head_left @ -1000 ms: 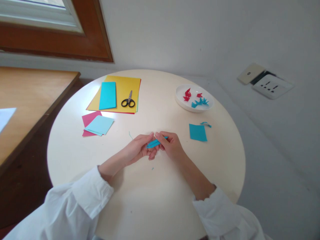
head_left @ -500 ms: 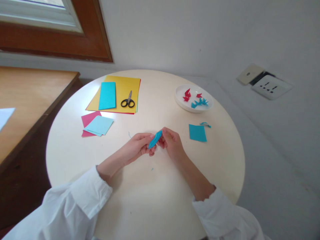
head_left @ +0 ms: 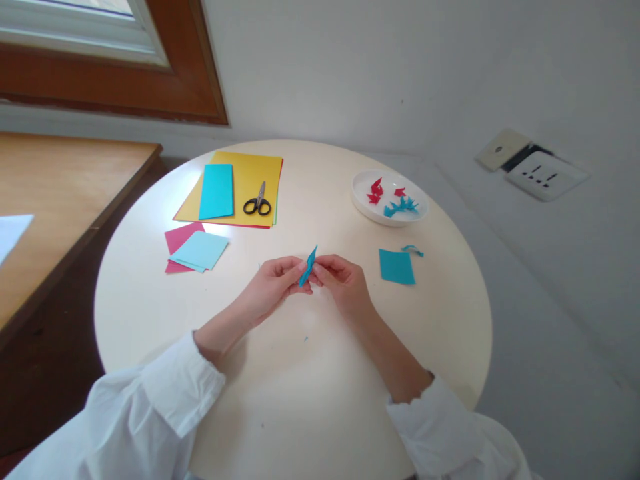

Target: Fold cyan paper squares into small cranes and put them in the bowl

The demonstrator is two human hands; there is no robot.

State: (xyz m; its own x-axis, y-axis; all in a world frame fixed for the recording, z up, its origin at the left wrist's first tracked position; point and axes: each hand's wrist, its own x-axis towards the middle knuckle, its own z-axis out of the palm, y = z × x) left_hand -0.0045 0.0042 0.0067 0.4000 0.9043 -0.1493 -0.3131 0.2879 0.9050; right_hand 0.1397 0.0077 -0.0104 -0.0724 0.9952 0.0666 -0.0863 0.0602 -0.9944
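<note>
A small folded piece of blue paper (head_left: 309, 265) stands nearly upright between my two hands, just above the round white table (head_left: 280, 400). My left hand (head_left: 274, 283) pinches its lower end with fingers closed. My right hand (head_left: 340, 283) pinches it from the other side, fingers curled. A flat blue paper square (head_left: 396, 266) lies to the right of my hands, with a curled blue scrap (head_left: 413, 250) by its far corner.
A white dish (head_left: 365, 207) with small red and blue folded papers sits at the back right. Black scissors (head_left: 258, 203) and a blue sheet (head_left: 217, 191) lie on yellow paper (head_left: 250, 175). Pink and light blue sheets (head_left: 197, 250) lie left. A wooden surface (head_left: 55, 200) adjoins on the left.
The folded blue piece has turned from lying nearly flat to standing almost upright between my fingertips. Both hands stayed at the same spot over the table.
</note>
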